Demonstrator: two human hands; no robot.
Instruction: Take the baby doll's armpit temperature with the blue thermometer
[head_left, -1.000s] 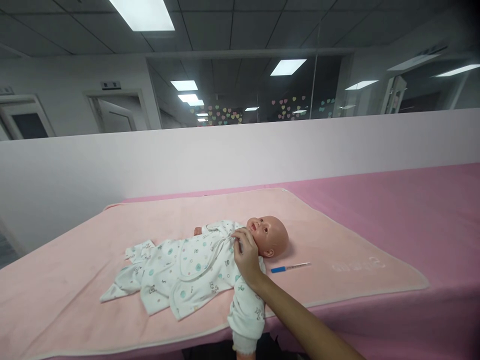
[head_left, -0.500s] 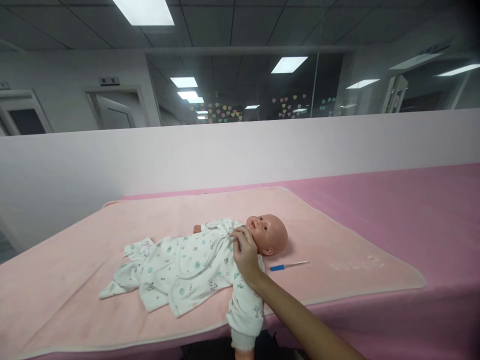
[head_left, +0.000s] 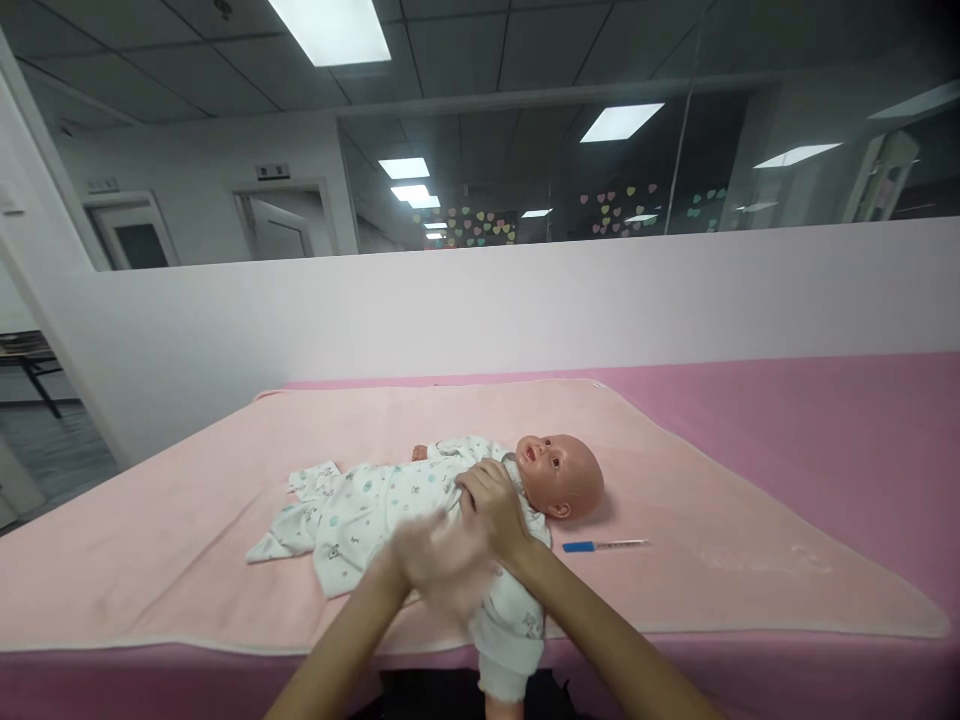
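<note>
A baby doll (head_left: 566, 475) lies on its back with its head to the right, dressed in a white patterned wrap top (head_left: 360, 500). My right hand (head_left: 499, 500) is at the doll's upper chest, its fingers curled onto the front of the top just below the chin. Smeared by motion, my left hand (head_left: 442, 562) is over the doll's near side, close to my right wrist; its fingers cannot be made out. The doll's near sleeve (head_left: 510, 635) hangs over the front edge. To the right of its shoulder lies a thermometer (head_left: 619, 544) with a blue end.
Under the doll a peach blanket (head_left: 187, 560) is spread on a pink-covered table (head_left: 847, 430). A white low wall (head_left: 525, 310) with glass above it stands behind. Part of another table (head_left: 30, 355) shows at the far left.
My left hand has come into view from below and reached over the doll. My right hand stays at the doll's chest. The camera has turned left.
</note>
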